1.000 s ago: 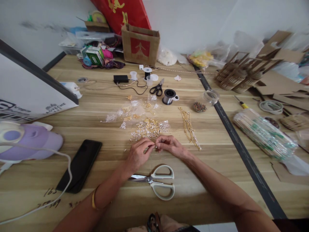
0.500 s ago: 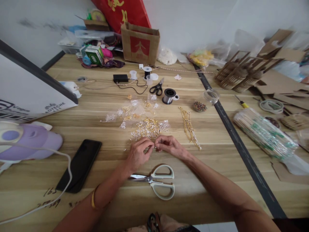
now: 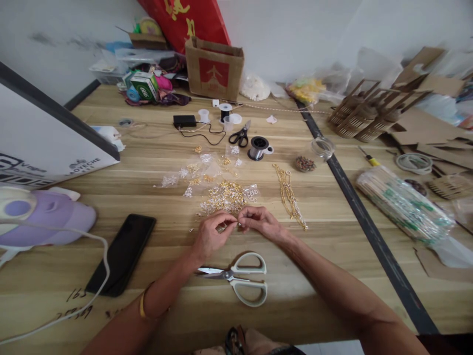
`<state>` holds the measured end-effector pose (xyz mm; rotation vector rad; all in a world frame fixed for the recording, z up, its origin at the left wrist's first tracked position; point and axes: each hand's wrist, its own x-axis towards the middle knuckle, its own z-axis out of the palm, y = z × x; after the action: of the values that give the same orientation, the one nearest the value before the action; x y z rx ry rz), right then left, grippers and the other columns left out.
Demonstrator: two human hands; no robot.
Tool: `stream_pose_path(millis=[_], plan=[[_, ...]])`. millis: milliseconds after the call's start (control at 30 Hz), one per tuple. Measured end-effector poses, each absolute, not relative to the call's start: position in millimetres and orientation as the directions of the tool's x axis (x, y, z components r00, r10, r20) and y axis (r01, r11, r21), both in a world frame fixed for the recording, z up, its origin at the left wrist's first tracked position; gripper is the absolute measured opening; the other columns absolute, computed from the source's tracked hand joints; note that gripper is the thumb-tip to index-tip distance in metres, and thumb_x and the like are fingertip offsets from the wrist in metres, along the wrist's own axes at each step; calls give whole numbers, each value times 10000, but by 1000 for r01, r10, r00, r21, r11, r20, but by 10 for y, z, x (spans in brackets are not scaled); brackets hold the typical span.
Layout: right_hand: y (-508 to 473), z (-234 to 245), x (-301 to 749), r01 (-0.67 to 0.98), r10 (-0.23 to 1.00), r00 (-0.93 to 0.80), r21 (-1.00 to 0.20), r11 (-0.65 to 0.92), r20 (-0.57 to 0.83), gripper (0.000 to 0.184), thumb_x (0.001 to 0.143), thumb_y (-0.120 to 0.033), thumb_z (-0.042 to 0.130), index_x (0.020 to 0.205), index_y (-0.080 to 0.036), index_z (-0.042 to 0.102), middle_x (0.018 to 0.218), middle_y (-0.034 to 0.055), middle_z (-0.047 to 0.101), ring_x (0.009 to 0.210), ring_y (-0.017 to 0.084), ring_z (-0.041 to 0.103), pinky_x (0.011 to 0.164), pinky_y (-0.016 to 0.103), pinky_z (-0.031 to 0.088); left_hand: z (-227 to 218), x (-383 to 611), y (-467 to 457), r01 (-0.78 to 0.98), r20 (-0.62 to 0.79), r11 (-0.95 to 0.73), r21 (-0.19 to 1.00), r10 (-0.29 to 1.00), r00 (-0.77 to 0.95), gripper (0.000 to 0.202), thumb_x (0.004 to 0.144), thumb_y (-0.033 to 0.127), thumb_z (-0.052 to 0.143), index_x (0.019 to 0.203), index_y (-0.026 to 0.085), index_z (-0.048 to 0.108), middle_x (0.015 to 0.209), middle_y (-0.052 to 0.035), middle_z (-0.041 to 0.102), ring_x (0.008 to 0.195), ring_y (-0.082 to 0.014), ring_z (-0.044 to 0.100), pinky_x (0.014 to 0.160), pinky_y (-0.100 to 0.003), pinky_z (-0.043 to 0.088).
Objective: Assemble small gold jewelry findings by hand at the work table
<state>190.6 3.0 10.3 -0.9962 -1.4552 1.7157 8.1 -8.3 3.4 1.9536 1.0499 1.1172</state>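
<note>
Left hand (image 3: pixel 212 234): pinched closed; its hold is too small to tell.
Right hand (image 3: pixel 261 222): pinched on a tiny piece (image 3: pixel 239 225) between both hands, likely for fine control.
Pile (image 3: pixel 226 195): just far of the hands, probably for easy reach.
Pale scissors (image 3: pixel 240 279): near side, laid down, leaving fingers free.

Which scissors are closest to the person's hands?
The cream-handled scissors, lying just below the left hand and right hand in the picture. The black-handled scissors lie farther back, past the gold-and-silver pile.
</note>
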Motion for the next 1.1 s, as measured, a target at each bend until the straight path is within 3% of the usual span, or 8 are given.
stream_pose_path(millis=[333,567,800,933,1100], plan=[[21,92,1898,8,861,-492,-990,-143,-129,269,800,-393,646,768,-128,620,645,-6,576,589,101,538,602,236,460,-36,70,-92,399,471,-578,711,814,341,60,813,122,593,797,160,638,745,-41,651,688,-141,607,641,-245,484],[26,91,1899,23,863,-493,-993,-116,-113,271,801,-396,640,763,-129,611,647,-2,576,593,105,537,599,238,446,-52,57,-115,523,525,-654,547,754,394,83,846,131,555,809,156,626,781,-52,652,723,-148,620,660,-248,492],[13,83,1888,64,858,-499,-993,-100,-118,284,808,-406,626,758,-126,605,663,0,563,594,102,530,589,232,438,-13,38,-127,581,485,-670,463,740,466,130,868,131,517,797,165,621,766,-38,647,698,-135,599,656,-236,465],[7,81,1886,64,852,-511,-993,-95,-114,291,809,-416,620,756,-130,602,662,-2,558,589,101,528,573,227,431,22,44,-123,559,446,-649,516,761,471,152,856,116,508,748,165,602,737,-35,626,687,-137,577,648,-237,443],[28,84,1903,48,856,-502,-992,-116,-125,282,798,-409,638,772,-130,608,654,-2,575,584,101,540,580,231,437,88,48,-107,452,280,-473,757,859,430,110,831,116,519,748,160,578,737,-25,598,687,-132,555,643,-231,430]])
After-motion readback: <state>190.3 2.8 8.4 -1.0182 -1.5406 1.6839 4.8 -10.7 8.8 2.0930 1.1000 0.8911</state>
